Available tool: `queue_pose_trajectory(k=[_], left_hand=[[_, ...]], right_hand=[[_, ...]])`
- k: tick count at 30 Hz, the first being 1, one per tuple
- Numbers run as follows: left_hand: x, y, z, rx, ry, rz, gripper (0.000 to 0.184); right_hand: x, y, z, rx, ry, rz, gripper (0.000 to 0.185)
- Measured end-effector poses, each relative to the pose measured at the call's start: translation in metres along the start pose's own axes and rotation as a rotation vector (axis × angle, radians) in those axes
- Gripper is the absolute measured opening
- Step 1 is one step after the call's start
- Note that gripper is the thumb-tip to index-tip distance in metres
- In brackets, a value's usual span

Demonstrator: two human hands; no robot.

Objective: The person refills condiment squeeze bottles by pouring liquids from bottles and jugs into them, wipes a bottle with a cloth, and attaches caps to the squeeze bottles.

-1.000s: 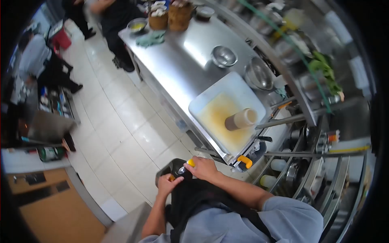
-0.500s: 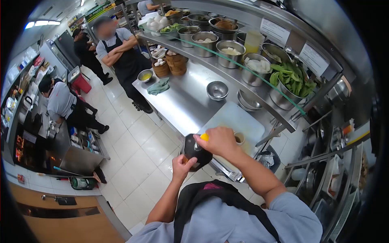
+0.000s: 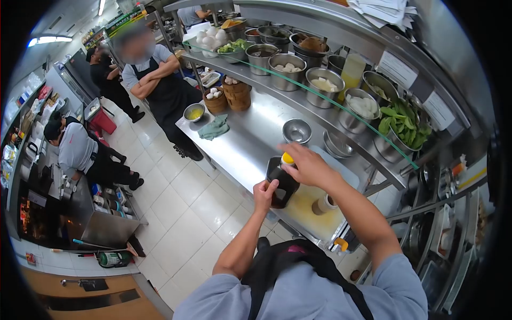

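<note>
Left hand [image 3: 263, 195] clamps the container [image 3: 286, 184], apparently to steady it; right hand [image 3: 310, 166] spans the cap [image 3: 288, 158], fingers parted, grip unclear.

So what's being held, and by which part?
A dark container, by its side, in the left hand. The right hand is at its yellow cap; whether it grips cannot be told.

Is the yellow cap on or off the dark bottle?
Apparently on, though whether tightened cannot be told: the yellow cap tops the dark bottle, by the right hand.
</note>
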State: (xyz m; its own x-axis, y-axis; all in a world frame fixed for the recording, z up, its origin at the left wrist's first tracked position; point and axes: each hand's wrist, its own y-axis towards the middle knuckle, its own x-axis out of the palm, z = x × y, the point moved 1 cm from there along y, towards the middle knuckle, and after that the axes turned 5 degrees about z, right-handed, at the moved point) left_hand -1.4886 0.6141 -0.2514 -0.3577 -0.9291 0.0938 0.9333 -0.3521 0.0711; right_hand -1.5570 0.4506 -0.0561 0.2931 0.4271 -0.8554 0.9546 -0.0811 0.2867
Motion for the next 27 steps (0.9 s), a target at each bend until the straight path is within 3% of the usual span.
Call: queue_pose_trajectory(k=[1, 5, 11, 13, 14, 16, 17, 21, 23, 27], left_hand=[[-0.004, 0.005, -0.004, -0.012, -0.001, -0.006, 0.058], [-0.015, 0.053, -0.017, 0.026, -0.002, -0.027, 0.058], [-0.037, 0.095, -0.046, 0.076, -0.01, -0.004, 0.061], [-0.046, 0.098, -0.059, 0.037, -0.037, -0.027, 0.061], [-0.051, 0.103, -0.064, 0.018, -0.07, -0.048, 0.061], [-0.061, 0.103, -0.069, -0.003, -0.033, -0.083, 0.061], [-0.063, 0.101, -0.067, 0.016, -0.043, -0.074, 0.06], [-0.074, 0.098, -0.064, 0.002, -0.069, -0.118, 0.058], [-0.078, 0.101, -0.069, 0.016, -0.051, -0.135, 0.057], [-0.082, 0.108, -0.081, -0.022, -0.052, -0.213, 0.055]], right_hand=[[0.006, 0.002, -0.003, 0.127, 0.012, 0.073, 0.03], [0.041, 0.038, 0.017, 0.255, 0.051, 0.075, 0.027], [0.072, 0.072, 0.02, 0.109, -0.052, 0.078, 0.022], [0.077, 0.081, 0.018, -0.094, 0.012, 0.015, 0.023], [0.078, 0.084, 0.013, -0.087, 0.019, 0.012, 0.023], [0.077, 0.088, 0.0, 0.158, -0.006, -0.002, 0.025], [0.067, 0.094, -0.012, 0.276, -0.088, -0.142, 0.028], [0.086, 0.098, -0.014, 0.228, -0.036, -0.084, 0.033], [0.089, 0.1, -0.018, -0.007, -0.118, -0.062, 0.029], [0.088, 0.102, -0.027, 0.077, -0.147, -0.102, 0.021]])
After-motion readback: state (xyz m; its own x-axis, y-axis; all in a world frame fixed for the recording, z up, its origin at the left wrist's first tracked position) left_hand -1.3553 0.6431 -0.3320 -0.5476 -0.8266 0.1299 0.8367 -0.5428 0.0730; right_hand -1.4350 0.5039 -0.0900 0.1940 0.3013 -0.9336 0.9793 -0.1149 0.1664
